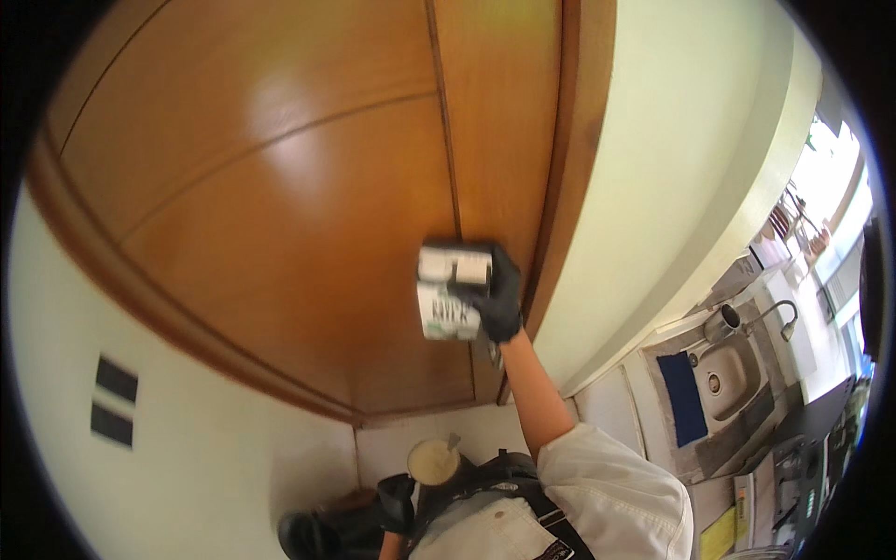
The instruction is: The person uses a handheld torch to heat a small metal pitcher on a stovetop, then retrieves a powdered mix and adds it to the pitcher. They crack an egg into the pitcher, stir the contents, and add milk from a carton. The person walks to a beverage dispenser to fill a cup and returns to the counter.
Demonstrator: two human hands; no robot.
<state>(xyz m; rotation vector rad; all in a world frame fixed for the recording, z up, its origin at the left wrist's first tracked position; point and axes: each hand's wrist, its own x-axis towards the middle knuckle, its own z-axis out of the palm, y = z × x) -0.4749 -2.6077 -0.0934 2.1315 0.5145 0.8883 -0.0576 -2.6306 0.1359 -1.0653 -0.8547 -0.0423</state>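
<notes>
My right hand point(500, 301), in a black glove, grips a white carton point(441, 308) that bears dark writing. It is held up in front of a brown wooden door point(315, 280), near the door's right side. Part of a metal fitting, perhaps the door handle, shows just below that wrist. Low in the picture, close to my body, my left hand point(397, 500) wears a black glove too. It holds a round container point(428, 465) with pale creamy contents and a spoon-like utensil point(453, 441) standing in it. The fingers on the container are mostly hidden.
A wooden frame point(584, 105) borders the door, with a pale wall point(672, 140) to its right. Farther right are a metal sink point(731, 371), a gooseneck faucet point(773, 308), a metal pitcher point(721, 323) and a dark blue cloth point(682, 399). A black bin-like object point(308, 535) stands lower left.
</notes>
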